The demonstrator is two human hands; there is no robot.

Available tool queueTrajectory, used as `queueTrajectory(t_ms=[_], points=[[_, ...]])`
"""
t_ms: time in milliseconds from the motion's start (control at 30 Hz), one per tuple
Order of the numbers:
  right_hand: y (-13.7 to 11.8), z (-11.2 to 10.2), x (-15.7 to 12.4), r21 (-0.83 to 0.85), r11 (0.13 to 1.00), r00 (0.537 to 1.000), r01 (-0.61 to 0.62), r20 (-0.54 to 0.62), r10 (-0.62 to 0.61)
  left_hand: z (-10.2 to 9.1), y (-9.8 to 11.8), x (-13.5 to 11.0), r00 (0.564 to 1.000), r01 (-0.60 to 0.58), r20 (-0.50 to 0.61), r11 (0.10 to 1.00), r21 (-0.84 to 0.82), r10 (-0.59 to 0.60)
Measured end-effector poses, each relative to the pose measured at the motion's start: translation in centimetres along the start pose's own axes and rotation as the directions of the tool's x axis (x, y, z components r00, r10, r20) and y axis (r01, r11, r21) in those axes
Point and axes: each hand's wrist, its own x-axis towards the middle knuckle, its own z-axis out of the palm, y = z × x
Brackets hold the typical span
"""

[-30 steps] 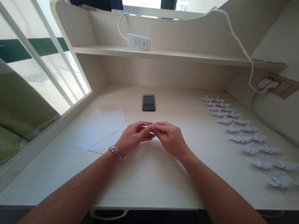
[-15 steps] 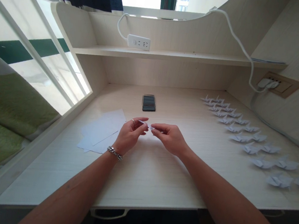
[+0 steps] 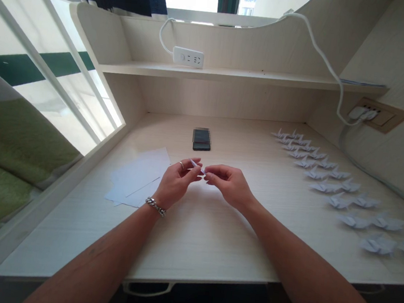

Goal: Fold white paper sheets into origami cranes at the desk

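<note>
Item: folded paper piece, small, white, narrow. It is held just above the tabletop, in the gap where my two hands meet, and one pointed end sticks up and to the left past my fingertips.

My left hand: thumb and forefinger pinched on the left part of the piece, other fingers curled. There is a ring on one finger and a chain bracelet at the wrist.

My right hand: fingertips closed on the right end of the piece, knuckles up, almost touching the left hand.

Loose sheets of white paper: an overlapping pile lying flat just left of my left hand.

Dark phone: lying flat on the tabletop beyond my hands, near the back.

Folded paper cranes: two rows along the right side, well apart from my hands.

White power strip: on the shelf above, its cable running to the wall socket at the right.
</note>
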Motion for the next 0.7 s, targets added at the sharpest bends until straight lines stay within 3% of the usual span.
queueTrajectory(t_ms=[400, 700], points=[[0.11, 0.19, 0.04, 0.094, 0.995, 0.999, -0.028, -0.014, 0.029, -0.04, -0.07, -0.02, 1.000, -0.017, 0.019, 1.000, 0.025, 0.016], [0.06, 0.26, -0.04, 0.035, 0.999, 1.000, 0.008, -0.003, -0.008, -0.20, -0.44, 0.13, 0.999, -0.035, 0.028, 0.999, 0.019, 0.034]])
